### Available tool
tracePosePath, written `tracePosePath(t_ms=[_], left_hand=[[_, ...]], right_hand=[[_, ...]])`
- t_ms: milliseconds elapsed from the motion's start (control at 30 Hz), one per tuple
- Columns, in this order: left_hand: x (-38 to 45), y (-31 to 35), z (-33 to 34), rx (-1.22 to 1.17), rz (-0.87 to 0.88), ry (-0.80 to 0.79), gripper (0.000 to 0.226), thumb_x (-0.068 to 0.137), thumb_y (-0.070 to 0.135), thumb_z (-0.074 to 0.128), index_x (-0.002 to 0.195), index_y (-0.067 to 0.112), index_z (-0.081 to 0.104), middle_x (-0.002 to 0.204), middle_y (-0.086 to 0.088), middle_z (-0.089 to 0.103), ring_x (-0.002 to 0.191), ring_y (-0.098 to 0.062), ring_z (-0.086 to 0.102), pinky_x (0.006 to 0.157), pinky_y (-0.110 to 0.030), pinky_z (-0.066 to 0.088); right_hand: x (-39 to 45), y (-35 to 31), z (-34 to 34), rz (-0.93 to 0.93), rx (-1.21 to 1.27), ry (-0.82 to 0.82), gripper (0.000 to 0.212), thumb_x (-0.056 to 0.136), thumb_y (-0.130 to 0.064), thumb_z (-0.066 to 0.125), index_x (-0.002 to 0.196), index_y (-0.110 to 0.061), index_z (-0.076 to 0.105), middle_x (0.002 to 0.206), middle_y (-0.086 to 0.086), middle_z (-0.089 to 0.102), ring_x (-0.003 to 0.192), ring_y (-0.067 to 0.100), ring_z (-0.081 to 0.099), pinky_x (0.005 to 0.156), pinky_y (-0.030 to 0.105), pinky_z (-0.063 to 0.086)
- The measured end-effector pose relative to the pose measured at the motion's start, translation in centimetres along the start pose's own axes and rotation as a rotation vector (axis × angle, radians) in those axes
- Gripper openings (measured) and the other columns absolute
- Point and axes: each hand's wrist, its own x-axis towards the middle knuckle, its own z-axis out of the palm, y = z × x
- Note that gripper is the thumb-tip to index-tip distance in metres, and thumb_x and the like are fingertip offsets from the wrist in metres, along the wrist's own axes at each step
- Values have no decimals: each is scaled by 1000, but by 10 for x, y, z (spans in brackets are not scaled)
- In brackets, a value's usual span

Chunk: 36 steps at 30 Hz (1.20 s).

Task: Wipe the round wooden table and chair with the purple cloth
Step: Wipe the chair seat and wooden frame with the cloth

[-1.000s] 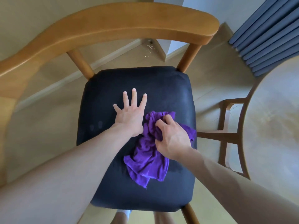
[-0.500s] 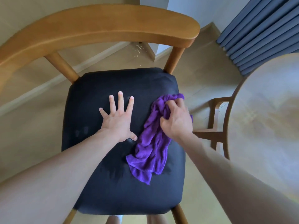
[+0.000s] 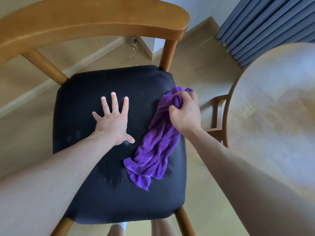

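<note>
Fingers (image 3: 179, 99) of the right hand (image 3: 185, 114) curl round the bunched upper end of the purple cloth (image 3: 156, 143), gripping it at the right edge of the chair (image 3: 95, 24)'s black seat (image 3: 105, 193). From that grip the cloth trails back toward the person across the seat, its loose end lying flat on the cushion. Just left of the cloth, the left hand (image 3: 112, 123) lies palm down on the seat with fingers straight and spread, its thumb tip near the cloth's edge without touching it. Beyond both hands curves the wooden backrest. Right of the gripping hand, well apart from it, stands the round wooden table (image 3: 276, 116). No containers are in view.
</note>
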Motion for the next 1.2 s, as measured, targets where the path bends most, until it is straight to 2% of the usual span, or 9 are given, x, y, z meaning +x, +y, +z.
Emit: tracePosePath(t_ms=[100, 233, 333, 500, 633, 800, 900, 1067, 1200], left_hand=[[0, 3, 1, 45, 3, 21, 156, 61, 67, 88, 157, 21, -27, 161, -19, -36, 151, -48, -23, 116, -75, 17], [2, 14, 1, 136, 113, 98, 154, 62, 55, 92, 155, 34, -29, 155, -12, -47, 148, -46, -32, 111, -81, 7], [8, 12, 0, 60, 118, 38, 154, 63, 46, 95, 148, 50, -33, 154, -6, -50, 147, -48, -32, 112, -81, 12], [10, 8, 0, 6, 119, 3, 154, 63, 41, 96, 145, 54, -34, 151, -3, -53, 148, -48, -31, 112, -79, 18], [13, 9, -2, 24, 139, -41, 147, 63, 41, 95, 153, 46, -21, 152, -6, -51, 145, -51, -34, 111, -81, 14], [14, 6, 0, 23, 155, -44, 119, 63, 43, 95, 149, 36, 13, 154, -5, -48, 146, -51, -32, 111, -83, 13], [15, 5, 1, 12, 150, -23, 120, 62, 42, 96, 149, 38, 12, 153, -3, -49, 146, -50, -33, 111, -83, 12], [14, 10, 0, -8, 121, -22, 150, 63, 38, 97, 152, 49, -23, 152, -4, -52, 146, -50, -34, 112, -82, 12], [15, 11, 4, 10, 116, -10, 145, 64, 39, 95, 153, 46, -18, 151, -6, -52, 145, -51, -33, 111, -82, 13]], right_hand=[[-16, 5, 19, -37, -231, -91, 30, 80, -18, 62, 108, -13, 58, 121, 9, 49, 107, 36, 53, 92, 43, 48], [-81, 40, 11, -80, -301, -253, 11, 66, -21, 55, 75, -21, 49, 95, -2, 52, 87, 32, 58, 74, 40, 47], [-104, 57, -7, -13, -280, -420, 13, 59, -26, 49, 66, -15, 50, 79, -4, 54, 72, 29, 56, 61, 41, 48], [-42, 11, -21, 34, 32, -94, 6, 61, -21, 51, 65, -19, 55, 77, -3, 55, 71, 14, 53, 59, 27, 41], [31, -54, -3, -203, 153, 85, 27, 70, -15, 58, 96, -21, 67, 104, -7, 54, 90, 2, 53, 74, 7, 41], [81, -65, 33, -305, -479, -219, 64, 85, -20, 63, 147, -23, 49, 149, 0, 42, 127, 33, 43, 103, 43, 44], [86, -47, 30, -170, -551, -119, 55, 85, -19, 59, 139, -31, 56, 138, -3, 50, 120, 33, 47, 93, 43, 45], [72, -17, -14, 230, -451, -108, 35, 76, -17, 52, 106, -23, 70, 105, 6, 69, 94, 33, 62, 78, 36, 52], [63, -40, -6, -79, -242, 10, 37, 73, -10, 55, 105, -20, 70, 103, -3, 60, 96, 29, 56, 76, 35, 48]])
